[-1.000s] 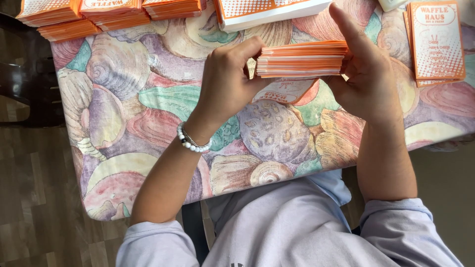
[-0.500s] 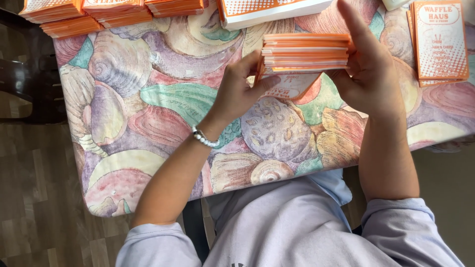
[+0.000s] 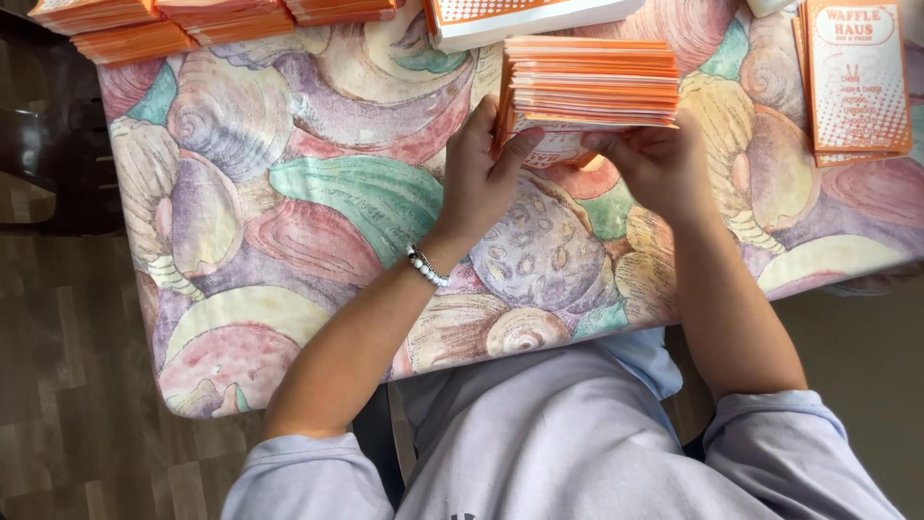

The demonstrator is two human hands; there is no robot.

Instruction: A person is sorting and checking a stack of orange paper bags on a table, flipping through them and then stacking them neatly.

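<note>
Left hand and right hand grasp opposite ends of the orange card stack (long axis crosswise), above the surface.

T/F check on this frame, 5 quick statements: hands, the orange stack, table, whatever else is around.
1. Both hands hold one stack of orange and white paper bags. True: the left hand grips its left end, the right hand its underside.
2. The left wrist is bare. False: it wears a white bead bracelet.
3. The tablecloth is plain white. False: it has a pastel seashell print.
4. More orange stacks lie along the table's far left edge. True.
5. The flat printed bags at far right are held by a hand. False: they lie on the table, untouched.
</note>
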